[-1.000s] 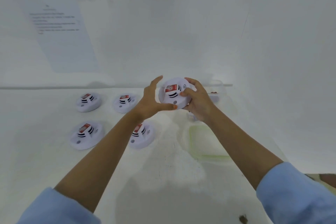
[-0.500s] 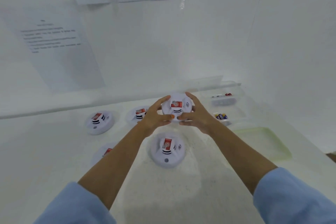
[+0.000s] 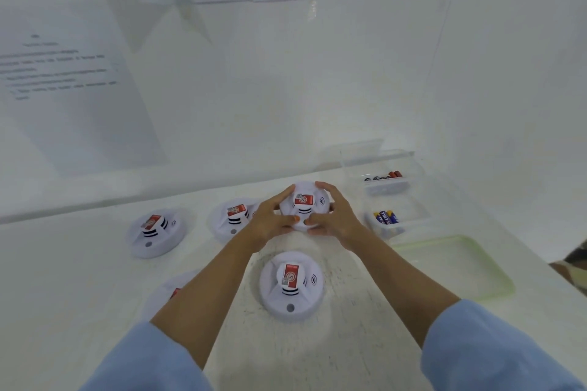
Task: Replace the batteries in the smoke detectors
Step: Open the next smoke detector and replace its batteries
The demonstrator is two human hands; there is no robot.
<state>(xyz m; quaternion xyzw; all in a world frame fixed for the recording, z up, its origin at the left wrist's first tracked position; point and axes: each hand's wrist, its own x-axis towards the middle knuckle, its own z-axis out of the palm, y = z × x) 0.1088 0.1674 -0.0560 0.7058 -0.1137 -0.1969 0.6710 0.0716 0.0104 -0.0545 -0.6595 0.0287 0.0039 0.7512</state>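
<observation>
Both my hands grip one white round smoke detector (image 3: 304, 204) with a red label, at the back middle of the white table. My left hand (image 3: 270, 220) curls round its left side and my right hand (image 3: 336, 220) round its right side. Whether it rests on the table is unclear. Another detector (image 3: 291, 286) lies just in front of it, between my forearms. Two more detectors (image 3: 234, 219) (image 3: 154, 232) lie to the left, and my left forearm hides most of a further detector (image 3: 173, 290).
At the right stand two clear boxes: the far box (image 3: 386, 181) holds red and black batteries, the near box (image 3: 386, 220) holds blue and yellow ones. A shallow pale green tray (image 3: 457, 267) lies in front of them. White walls with paper sheets rise close behind.
The detector was held up in the air a second ago. Both hands have brought it down and away from me, to the back of the table, still holding it.
</observation>
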